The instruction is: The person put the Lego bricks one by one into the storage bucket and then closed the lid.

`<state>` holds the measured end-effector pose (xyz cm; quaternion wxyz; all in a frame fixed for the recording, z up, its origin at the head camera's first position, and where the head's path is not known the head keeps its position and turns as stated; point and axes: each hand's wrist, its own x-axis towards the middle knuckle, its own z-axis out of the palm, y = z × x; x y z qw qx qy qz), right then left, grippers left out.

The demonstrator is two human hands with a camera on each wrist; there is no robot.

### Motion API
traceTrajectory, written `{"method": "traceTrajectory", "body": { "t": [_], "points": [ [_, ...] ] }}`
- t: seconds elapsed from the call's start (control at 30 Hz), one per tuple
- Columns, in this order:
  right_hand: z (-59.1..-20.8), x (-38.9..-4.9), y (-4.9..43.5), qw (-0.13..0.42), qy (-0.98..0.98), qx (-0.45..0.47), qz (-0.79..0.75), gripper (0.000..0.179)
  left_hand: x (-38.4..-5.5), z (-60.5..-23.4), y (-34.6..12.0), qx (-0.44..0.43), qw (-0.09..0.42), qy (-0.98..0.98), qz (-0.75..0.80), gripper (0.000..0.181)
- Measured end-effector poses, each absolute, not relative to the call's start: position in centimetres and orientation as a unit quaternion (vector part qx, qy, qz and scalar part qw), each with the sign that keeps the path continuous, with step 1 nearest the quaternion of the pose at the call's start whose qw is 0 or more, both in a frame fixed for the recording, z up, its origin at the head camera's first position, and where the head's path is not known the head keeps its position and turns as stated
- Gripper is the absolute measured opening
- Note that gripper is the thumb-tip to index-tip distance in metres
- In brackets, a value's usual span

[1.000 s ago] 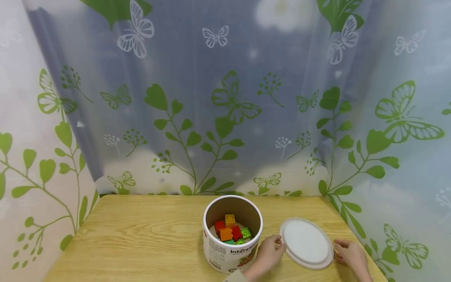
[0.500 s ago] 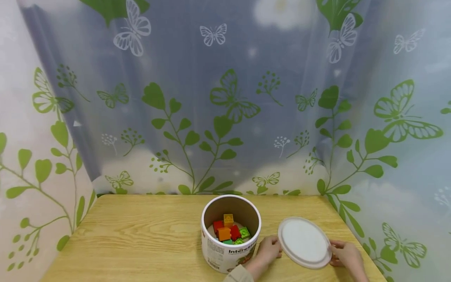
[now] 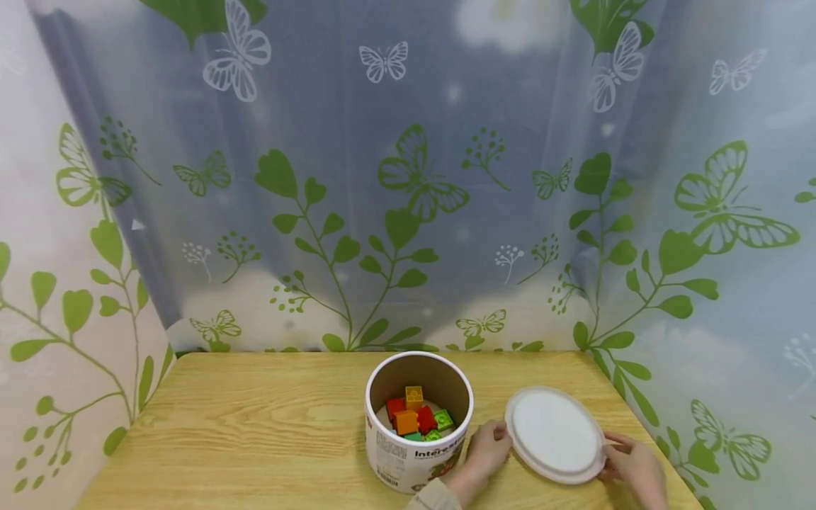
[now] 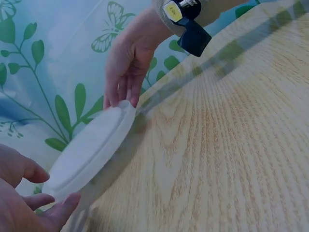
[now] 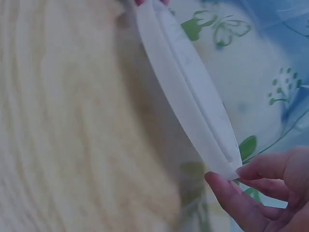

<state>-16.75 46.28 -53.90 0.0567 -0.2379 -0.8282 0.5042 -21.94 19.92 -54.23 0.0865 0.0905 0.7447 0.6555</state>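
A round white lid [image 3: 554, 432] is held between my two hands, to the right of an open tub [image 3: 389, 460]. In both wrist views the lid stands edge-on, a shadow falling on the wood below it. My right hand [image 3: 637, 467] pinches the right edge, thumb and fingers on opposite faces in the right wrist view. At the opposite edge, nearest the tub, my left hand [image 3: 487, 451] holds the rim with its fingertips. Inside the white printed tub lie several toy building bricks, among them an orange brick [image 3: 406, 423], a red brick [image 3: 426, 419] and a lime-green brick [image 3: 443, 419].
The wooden table [image 3: 255, 425] spreads widely to the left of the tub. A curtain [image 3: 446, 177] printed with leaves and butterflies hangs behind it and along both sides. The table's right edge runs close by my right hand.
My right hand has closed from just beside the lid onto its edge, and my left fingers have drawn back to the rim. The lid has shifted up slightly in the head view.
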Motion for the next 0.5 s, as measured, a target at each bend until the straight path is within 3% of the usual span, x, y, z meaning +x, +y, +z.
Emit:
{"method": "traceTrajectory", "body": {
  "t": [0.2,0.5],
  "points": [
    [-51.5,-15.9,46.1,0.088,-0.772,-0.22,0.59,0.049,-22.3,-53.5,20.3,0.084,0.055,0.671,0.734,0.016],
    [-47.4,-14.9,45.1,0.069,-0.753,-0.226,0.614,0.064,-22.2,-50.7,20.8,0.061,0.064,0.576,0.813,0.029]
  ]
}}
